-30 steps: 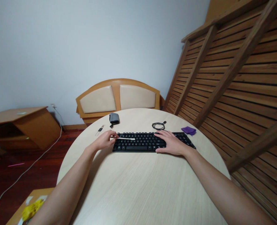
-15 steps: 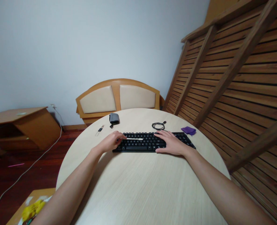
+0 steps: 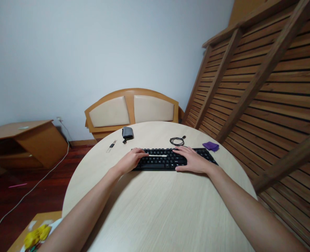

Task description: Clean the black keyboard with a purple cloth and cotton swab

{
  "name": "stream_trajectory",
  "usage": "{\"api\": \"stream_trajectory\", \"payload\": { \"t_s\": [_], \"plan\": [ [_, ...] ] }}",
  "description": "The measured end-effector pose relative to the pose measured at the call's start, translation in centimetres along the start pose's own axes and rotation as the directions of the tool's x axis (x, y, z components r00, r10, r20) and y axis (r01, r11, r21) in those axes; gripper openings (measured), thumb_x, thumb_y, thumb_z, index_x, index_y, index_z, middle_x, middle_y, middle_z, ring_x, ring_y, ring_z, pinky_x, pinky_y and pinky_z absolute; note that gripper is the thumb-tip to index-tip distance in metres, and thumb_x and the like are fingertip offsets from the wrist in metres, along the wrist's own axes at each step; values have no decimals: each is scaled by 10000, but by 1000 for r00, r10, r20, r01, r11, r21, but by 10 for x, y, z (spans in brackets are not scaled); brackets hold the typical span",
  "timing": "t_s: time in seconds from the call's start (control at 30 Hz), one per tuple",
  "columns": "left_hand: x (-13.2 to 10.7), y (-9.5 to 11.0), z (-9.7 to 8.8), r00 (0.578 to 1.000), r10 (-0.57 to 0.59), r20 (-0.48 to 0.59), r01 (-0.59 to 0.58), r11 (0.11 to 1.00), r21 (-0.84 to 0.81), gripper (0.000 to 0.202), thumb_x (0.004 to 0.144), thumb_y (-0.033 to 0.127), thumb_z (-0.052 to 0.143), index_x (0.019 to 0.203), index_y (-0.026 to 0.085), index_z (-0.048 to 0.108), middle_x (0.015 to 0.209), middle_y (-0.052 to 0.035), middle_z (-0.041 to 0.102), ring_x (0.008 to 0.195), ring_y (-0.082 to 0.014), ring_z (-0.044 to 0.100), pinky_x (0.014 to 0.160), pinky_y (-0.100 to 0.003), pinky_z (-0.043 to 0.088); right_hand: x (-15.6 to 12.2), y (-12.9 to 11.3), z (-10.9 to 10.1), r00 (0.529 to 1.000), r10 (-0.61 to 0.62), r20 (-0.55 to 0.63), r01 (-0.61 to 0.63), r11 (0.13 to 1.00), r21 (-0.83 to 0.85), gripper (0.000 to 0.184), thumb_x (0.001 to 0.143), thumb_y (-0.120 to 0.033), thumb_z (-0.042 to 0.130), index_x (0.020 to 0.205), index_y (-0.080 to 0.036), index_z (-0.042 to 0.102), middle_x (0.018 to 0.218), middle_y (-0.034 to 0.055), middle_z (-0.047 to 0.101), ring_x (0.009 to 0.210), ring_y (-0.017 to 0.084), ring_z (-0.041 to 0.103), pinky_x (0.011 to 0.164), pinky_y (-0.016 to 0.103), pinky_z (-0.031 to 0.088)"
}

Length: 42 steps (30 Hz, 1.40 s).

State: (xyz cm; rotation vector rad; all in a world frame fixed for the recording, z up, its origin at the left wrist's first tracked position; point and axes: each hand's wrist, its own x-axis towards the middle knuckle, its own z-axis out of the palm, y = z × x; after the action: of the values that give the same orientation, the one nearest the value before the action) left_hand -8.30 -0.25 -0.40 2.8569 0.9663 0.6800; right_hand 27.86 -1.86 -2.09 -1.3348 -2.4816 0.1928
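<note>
A black keyboard [image 3: 167,159] lies across the far half of a round pale wooden table [image 3: 157,210]. My left hand [image 3: 131,160] is closed in a pinch on a thin white stick-like tool [image 3: 158,155] that lies along the upper key rows. The hand covers the keyboard's left end. My right hand [image 3: 193,159] rests flat on the keys to the right of centre, fingers stretched out and holding nothing.
Behind the keyboard lie a coiled black cable [image 3: 177,141], a purple cloth [image 3: 210,146], a grey pouch [image 3: 127,133] and a small clear item [image 3: 112,145]. A padded wooden chair back [image 3: 132,108] stands beyond the table. Slatted wood panels [image 3: 262,91] lean at right. A low cabinet [image 3: 26,141] stands at left.
My left hand has slid to the right along the keyboard, carrying the white tool from the left keys toward the middle. My right hand has stayed in place.
</note>
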Motion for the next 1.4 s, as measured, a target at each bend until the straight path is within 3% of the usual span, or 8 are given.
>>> {"api": "stream_trajectory", "payload": {
  "t_s": [0.17,0.43,0.7,1.2,1.4],
  "plan": [
    [-1,0,3,1000,11,13,-11,1000,15,528,885,2,388,1292,219,645,1165,-98,634,1052,-221,585,941,-360,503,-5,9,-7,998,62,-11,-62,998,-5,1017,676,-785,674,1513,-259,434,1580,133,378,1447,397,320,1196,615,172],
    [0,5,5,999,-2,36,-1,997,71,589,838,-52,379,1300,217,625,1167,-74,627,1055,-205,571,950,-336,484,-4,8,-8,997,53,-58,-51,998,37,988,657,-754,716,1467,-238,486,1484,132,500,1360,376,440,1145,550,318],
    [3,17,6,999,7,50,-9,999,48,559,876,-35,402,1316,239,613,1180,-68,623,1075,-203,572,966,-327,468,-2,3,-3,997,-14,-73,18,998,59,956,677,-739,716,1467,-254,479,1500,109,489,1371,369,426,1149,542,315],
    [13,54,14,991,42,131,-60,989,135,515,957,46,395,1411,244,534,1243,-84,591,1115,-218,559,974,-348,487,2,-18,1,998,-34,-56,39,995,90,935,691,-723,715,1471,-268,474,1499,108,482,1385,365,403,1159,552,298],
    [13,49,12,990,55,128,-76,983,167,522,926,13,420,1392,198,565,1211,-101,612,1080,-225,572,981,-374,497,2,-18,1,999,-21,-50,25,996,84,951,688,-734,711,1475,-254,477,1508,128,471,1391,372,400,1156,565,302]
  ]
}}
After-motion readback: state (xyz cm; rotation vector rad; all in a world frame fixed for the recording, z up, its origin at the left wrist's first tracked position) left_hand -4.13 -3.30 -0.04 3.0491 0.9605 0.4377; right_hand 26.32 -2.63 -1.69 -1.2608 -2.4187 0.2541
